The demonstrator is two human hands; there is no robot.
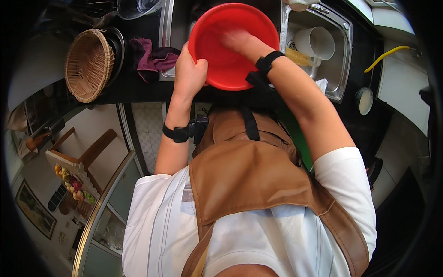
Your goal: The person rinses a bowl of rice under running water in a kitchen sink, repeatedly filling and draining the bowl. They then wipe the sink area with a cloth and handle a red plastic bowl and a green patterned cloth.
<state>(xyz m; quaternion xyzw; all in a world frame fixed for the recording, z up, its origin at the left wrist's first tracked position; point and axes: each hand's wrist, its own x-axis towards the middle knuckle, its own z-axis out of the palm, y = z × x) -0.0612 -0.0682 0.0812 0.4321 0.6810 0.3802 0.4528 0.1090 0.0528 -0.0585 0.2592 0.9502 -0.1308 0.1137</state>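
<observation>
A red plastic basin (221,74) is tilted over the left bowl of a steel sink (166,26). My left hand (191,71) grips its left rim, the thumb lying on the edge. Inside the basin is my right hand (237,39), blurred, near the inner wall; its fingers cannot be made out, nor whether they hold anything. Left of the basin lies a purple and black cloth (152,60), close to my left hand. The right sink bowl (332,74) holds a white translucent jug (323,43) and a yellow scouring pad (297,57).
A wicker basket (88,65) leans on a dark round pan at the left of the black counter. Behind it stand a clear bowl (136,8) and metal utensils. A small bowl (365,101) with pale contents sits right of the sink, near a yellow hose (386,57).
</observation>
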